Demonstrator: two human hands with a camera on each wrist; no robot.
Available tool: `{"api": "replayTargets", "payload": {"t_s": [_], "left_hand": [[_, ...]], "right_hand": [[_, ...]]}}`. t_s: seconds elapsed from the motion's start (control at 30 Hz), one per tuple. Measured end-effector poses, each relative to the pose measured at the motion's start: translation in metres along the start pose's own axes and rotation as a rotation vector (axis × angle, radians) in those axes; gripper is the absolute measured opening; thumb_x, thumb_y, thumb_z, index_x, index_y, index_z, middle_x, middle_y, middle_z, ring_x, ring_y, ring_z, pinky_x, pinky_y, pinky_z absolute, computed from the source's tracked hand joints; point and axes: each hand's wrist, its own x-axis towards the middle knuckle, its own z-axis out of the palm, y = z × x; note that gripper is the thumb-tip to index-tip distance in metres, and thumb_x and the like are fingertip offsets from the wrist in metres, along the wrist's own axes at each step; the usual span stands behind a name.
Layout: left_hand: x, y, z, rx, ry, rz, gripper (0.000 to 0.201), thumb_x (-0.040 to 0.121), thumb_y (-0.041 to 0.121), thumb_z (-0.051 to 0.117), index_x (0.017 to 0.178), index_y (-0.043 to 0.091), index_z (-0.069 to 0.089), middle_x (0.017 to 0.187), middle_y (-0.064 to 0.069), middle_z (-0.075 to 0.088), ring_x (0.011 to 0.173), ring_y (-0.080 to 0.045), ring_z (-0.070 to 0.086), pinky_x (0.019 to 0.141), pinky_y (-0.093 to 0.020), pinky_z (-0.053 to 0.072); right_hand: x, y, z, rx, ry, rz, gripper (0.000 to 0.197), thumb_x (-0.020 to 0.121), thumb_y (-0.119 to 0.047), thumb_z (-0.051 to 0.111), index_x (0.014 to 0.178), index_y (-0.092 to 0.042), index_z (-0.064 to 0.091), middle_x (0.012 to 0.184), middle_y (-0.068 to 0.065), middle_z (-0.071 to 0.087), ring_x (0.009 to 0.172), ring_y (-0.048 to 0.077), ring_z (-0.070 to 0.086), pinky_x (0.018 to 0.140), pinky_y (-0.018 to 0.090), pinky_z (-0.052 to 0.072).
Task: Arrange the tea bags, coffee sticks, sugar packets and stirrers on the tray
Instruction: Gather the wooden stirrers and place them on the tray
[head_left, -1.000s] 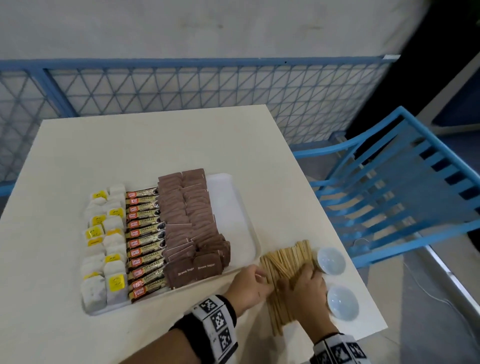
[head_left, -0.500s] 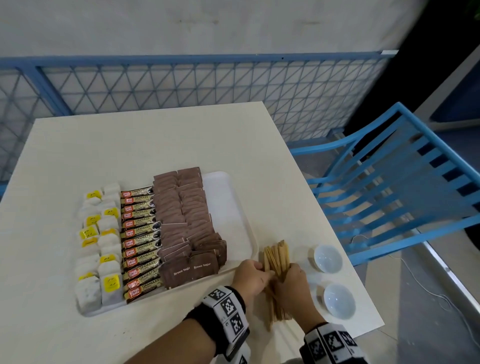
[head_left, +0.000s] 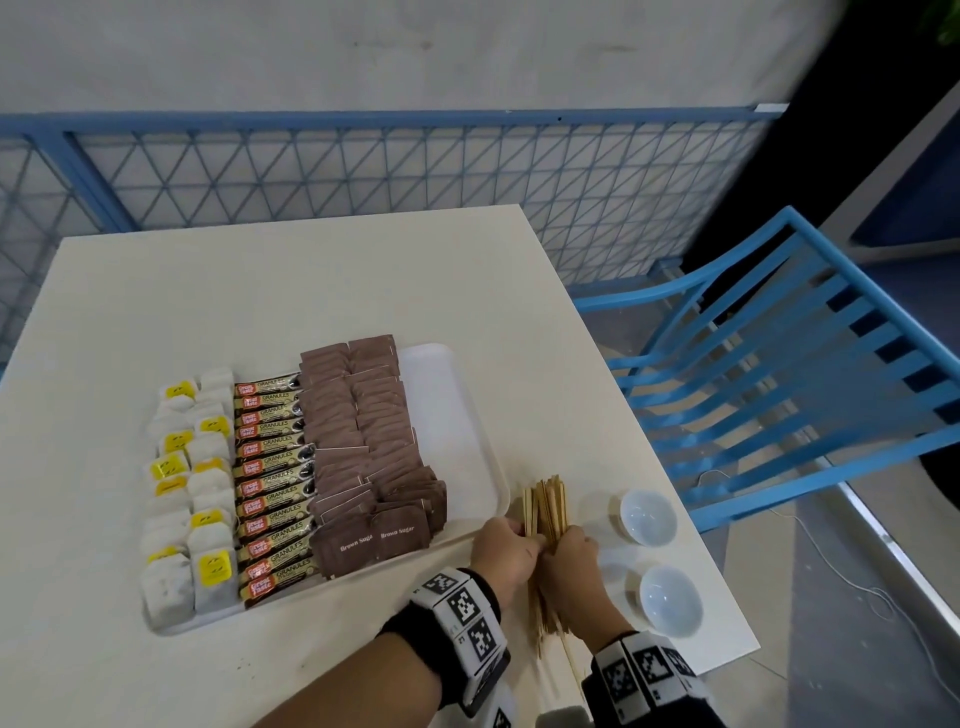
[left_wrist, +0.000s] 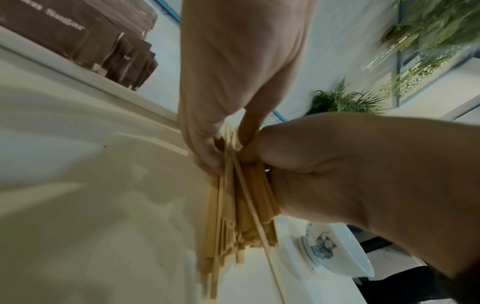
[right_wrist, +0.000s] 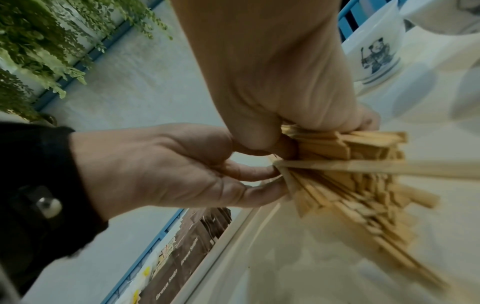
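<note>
My left hand (head_left: 506, 553) and right hand (head_left: 574, 564) both curl their grip round one bundle of flat wooden stirrers (head_left: 545, 506), just off the white tray's (head_left: 447, 415) right rim. On the tray, brown packets (head_left: 363, 415) read "Brown Sugar", coffee sticks (head_left: 272, 483) "GRANULES", beside yellow-tagged tea bags (head_left: 189, 488). Two white bowls (head_left: 648, 517) stand near on the pale surface (head_left: 260, 291).
</note>
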Motion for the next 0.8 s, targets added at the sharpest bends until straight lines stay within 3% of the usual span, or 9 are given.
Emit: {"api": "replayTargets", "payload": {"t_s": [0.13,0.23,0.37,0.57,0.73,0.8], "left_hand": [[0.002,0.004,-0.001,0.012,0.031,-0.009,0.024,0.09,0.019,0.059,0.109,0.006,0.064,0.108,-0.01,0.067,0.104,-0.026,0.061,0.092,-0.034,0.05],[0.005,0.007,-0.001,-0.021,0.049,-0.027,0.026,0.09,0.02,0.059,0.111,0.005,0.062,0.11,-0.011,0.066,0.107,-0.026,0.059,0.094,-0.032,0.048],[0.006,0.009,0.002,-0.07,0.025,-0.088,0.036,0.092,0.024,0.055,0.12,0.002,0.058,0.116,-0.014,0.064,0.109,-0.028,0.058,0.097,-0.036,0.047],[0.0,0.015,0.002,-0.213,-0.074,-0.15,0.047,0.094,0.033,0.047,0.129,0.001,0.05,0.125,-0.017,0.057,0.117,-0.031,0.052,0.103,-0.041,0.042],[0.003,0.015,-0.001,-0.317,-0.145,-0.209,0.06,0.086,0.045,0.061,0.131,0.007,0.049,0.13,-0.012,0.055,0.123,-0.029,0.048,0.103,-0.038,0.039],[0.002,0.015,-0.002,-0.341,-0.171,-0.232,0.072,0.078,0.049,0.068,0.132,0.006,0.048,0.133,-0.013,0.053,0.126,-0.029,0.045,0.106,-0.04,0.037]], "right_hand": [[0.002,-0.004,0.004,0.163,0.021,-0.015,0.027,0.092,-0.013,0.044,0.112,0.006,0.042,0.115,0.021,0.048,0.098,0.028,0.05,0.081,0.035,0.047],[0.004,-0.004,0.006,0.277,0.003,0.005,0.027,0.093,-0.018,0.043,0.111,0.003,0.043,0.111,0.021,0.053,0.098,0.031,0.056,0.082,0.041,0.052],[0.007,-0.002,0.003,0.469,-0.102,0.07,0.027,0.096,-0.021,0.041,0.111,0.001,0.044,0.107,0.019,0.057,0.093,0.027,0.06,0.069,0.035,0.053],[0.006,-0.005,0.003,0.652,-0.229,0.124,0.028,0.095,-0.024,0.043,0.114,-0.003,0.045,0.111,0.017,0.059,0.101,0.03,0.061,0.085,0.047,0.055],[-0.001,-0.01,0.0,0.644,-0.26,0.029,0.017,0.097,-0.016,0.038,0.111,-0.007,0.039,0.116,0.014,0.054,0.106,0.025,0.056,0.095,0.044,0.049],[-0.001,-0.01,0.0,0.666,-0.244,0.018,0.023,0.098,-0.015,0.038,0.117,-0.003,0.042,0.12,0.022,0.054,0.111,0.035,0.055,0.099,0.046,0.046]]}}
